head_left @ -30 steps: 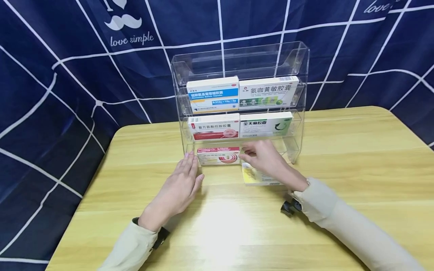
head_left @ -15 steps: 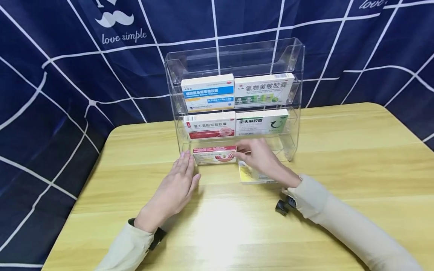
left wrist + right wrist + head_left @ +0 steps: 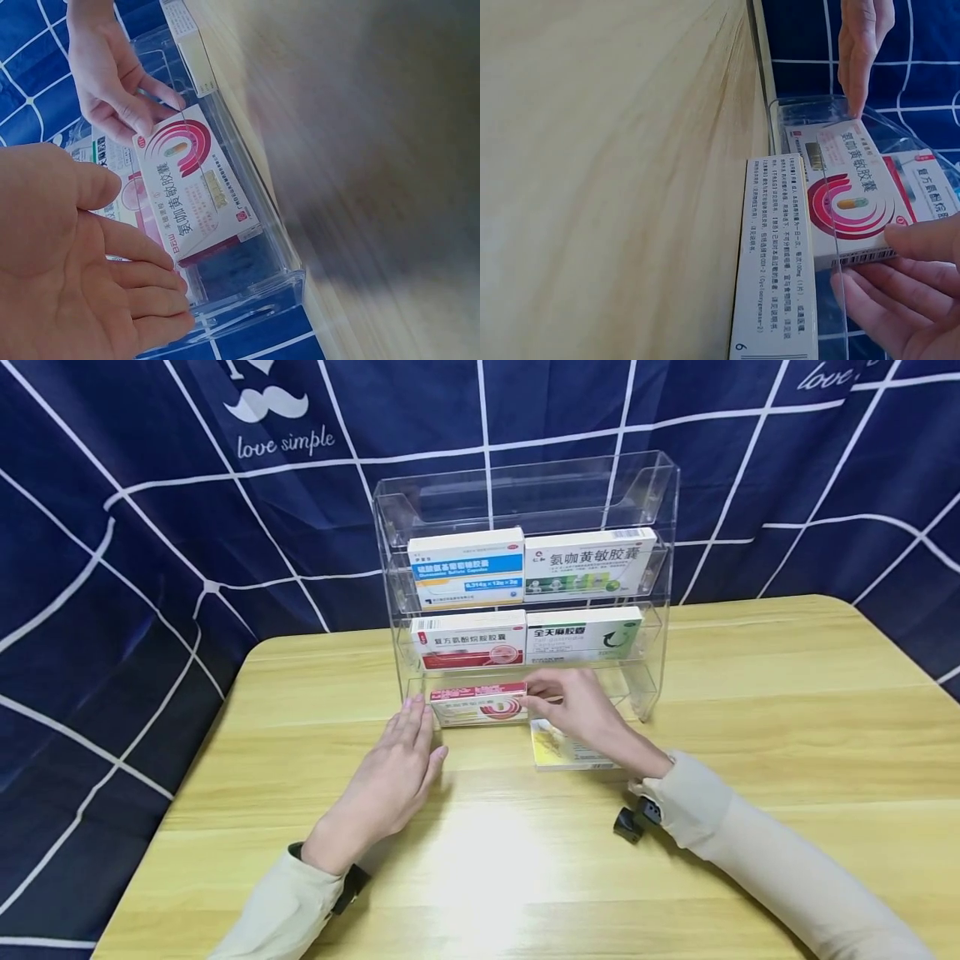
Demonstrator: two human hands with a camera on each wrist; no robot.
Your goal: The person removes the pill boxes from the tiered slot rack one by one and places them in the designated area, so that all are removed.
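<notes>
A white medicine box with pink arcs (image 3: 480,708) sits in the left half of the bottom tier of a clear acrylic rack (image 3: 386,518). My right hand (image 3: 577,706) pinches the right end of this box, thumb on its printed face and fingers behind, as the right wrist view shows. At the box's other end is my left hand (image 3: 393,768), its fingers straight and together, fingertips right at the rack's lower left corner. A white and yellow medicine box (image 3: 562,752) lies on the table in front of the rack, partly hidden under my right hand and wrist.
The middle tier holds a red and white box (image 3: 471,642) and a green and white box (image 3: 583,635). Above them stand a blue and white box (image 3: 467,570) and another green-marked box (image 3: 588,564). A blue checked curtain (image 3: 420,410) hangs behind the wooden table (image 3: 787,710).
My right hand has come slightly left, and its thumb now overlaps the right end of the pink-arced box. My left hand has stayed at the rack's left corner. The head view has shifted a little.
</notes>
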